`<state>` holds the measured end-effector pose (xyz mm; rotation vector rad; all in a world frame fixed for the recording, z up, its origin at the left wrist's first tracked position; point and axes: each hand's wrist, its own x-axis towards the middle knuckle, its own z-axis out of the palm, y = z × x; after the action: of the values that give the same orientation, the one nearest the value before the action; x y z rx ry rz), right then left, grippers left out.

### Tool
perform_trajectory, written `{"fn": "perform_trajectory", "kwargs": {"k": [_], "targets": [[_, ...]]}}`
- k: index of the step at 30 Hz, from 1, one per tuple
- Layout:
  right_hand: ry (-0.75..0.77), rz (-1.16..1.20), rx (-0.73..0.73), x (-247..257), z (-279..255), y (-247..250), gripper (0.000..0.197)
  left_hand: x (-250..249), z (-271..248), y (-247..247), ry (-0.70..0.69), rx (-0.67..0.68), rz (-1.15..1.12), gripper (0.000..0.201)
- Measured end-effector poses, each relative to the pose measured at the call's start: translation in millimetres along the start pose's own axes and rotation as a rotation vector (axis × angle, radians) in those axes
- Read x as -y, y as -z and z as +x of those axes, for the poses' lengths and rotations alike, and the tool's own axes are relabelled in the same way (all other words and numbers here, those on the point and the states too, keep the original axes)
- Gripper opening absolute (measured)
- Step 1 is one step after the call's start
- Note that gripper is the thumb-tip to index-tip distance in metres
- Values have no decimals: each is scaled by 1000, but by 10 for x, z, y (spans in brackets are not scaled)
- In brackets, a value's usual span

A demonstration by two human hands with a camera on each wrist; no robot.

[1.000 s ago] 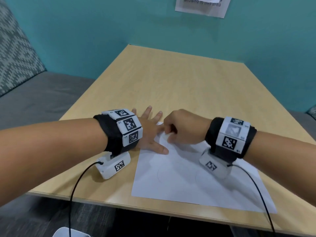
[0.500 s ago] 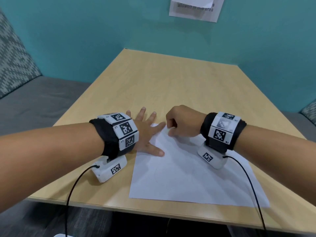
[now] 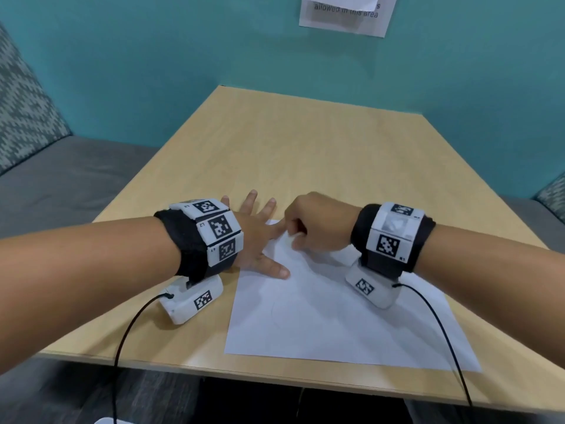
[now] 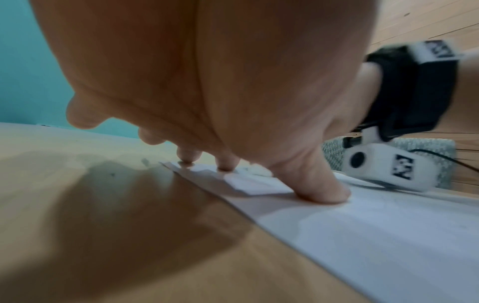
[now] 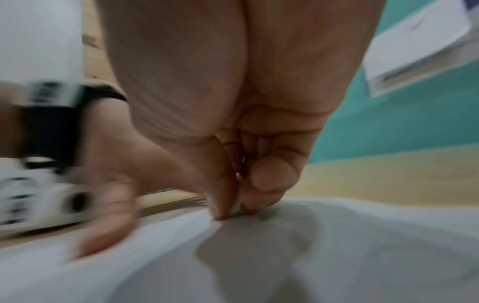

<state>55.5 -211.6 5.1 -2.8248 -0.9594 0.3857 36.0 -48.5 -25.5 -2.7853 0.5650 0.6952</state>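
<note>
Paper sheet [image 3: 336, 325] lay flat by the near edge of the table [image 3: 305, 142], toward its right side. At the sheet's far left corner the left hand [image 3: 256, 237] was spread, with thumb and fingertips pressed on the paper. Just beside it the right hand [image 3: 318, 224] was curled, pinching a small white object [image 3: 295, 237] of unclear kind against the sheet. Beyond, a notice [image 3: 345, 16] hung on the teal wall [image 3: 153, 71].

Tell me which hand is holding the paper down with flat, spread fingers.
The left hand: its straight, spread fingers press the paper, while the right hand is curled, pinching a small white object.
</note>
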Motion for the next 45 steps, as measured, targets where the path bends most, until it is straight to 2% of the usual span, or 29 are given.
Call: {"fn": "perform_trajectory", "kwargs": {"k": [2, 6, 10, 15, 20, 29, 33, 38, 42, 45], "targets": [[-26, 3, -29, -26, 17, 37, 9, 1, -5, -2, 5, -5, 1, 107], [100, -35, 98, 174, -61, -81, 19, -12, -36, 35, -2, 18, 7, 97], [-61, -26, -30, -144, 40, 97, 18, 11, -4, -20, 4, -19, -10, 110], [-2, 22, 10, -76, -47, -35, 11, 24, 25, -16, -13, -11, -7, 110], [-136, -4, -61, -375, 20, 94, 8, 33, -7, -3, -7, -1, 6, 111], [-115, -11, -67, -325, -5, 58, 9, -82, 32, 11, -86, -47, -38, 107], [-24, -4, 21, -172, -85, -28, 11, -53, 69, -29, -81, -55, -39, 106], [-108, -31, -19, -231, -7, 111, 9, -77, 93, -38, -40, -66, -24, 109], [-28, -36, 59, -102, -54, 23, 9, -70, 80, -39, -46, -76, -31, 106], [-105, -32, 0, -211, -28, 108, 15, -76, 89, -41, -26, -76, -29, 109]]}}
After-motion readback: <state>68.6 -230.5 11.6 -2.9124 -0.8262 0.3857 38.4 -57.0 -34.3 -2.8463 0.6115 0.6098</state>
